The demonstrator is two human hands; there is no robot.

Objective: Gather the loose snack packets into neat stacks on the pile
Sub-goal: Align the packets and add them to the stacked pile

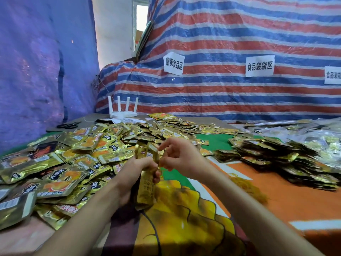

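My left hand (pixel 135 177) grips an upright bundle of gold snack packets (pixel 146 183) at the middle of the table. My right hand (pixel 178 157) is at the bundle's top edge, thumb and fingers pinching something small and yellow there; I cannot make out what it is. Loose gold and orange snack packets (pixel 77 159) lie spread in a heap to the left and behind. A dark row of stacked packets (pixel 280 161) lies on the right.
A clump of yellow rubber bands (pixel 247 187) lies on the orange printed table cover (pixel 287 200). A white router (pixel 123 109) and black scissors (pixel 69 125) sit at the back left. Clear bags of packets (pixel 319 139) are at the far right. Striped tarpaulin (pixel 230 43) hangs behind.
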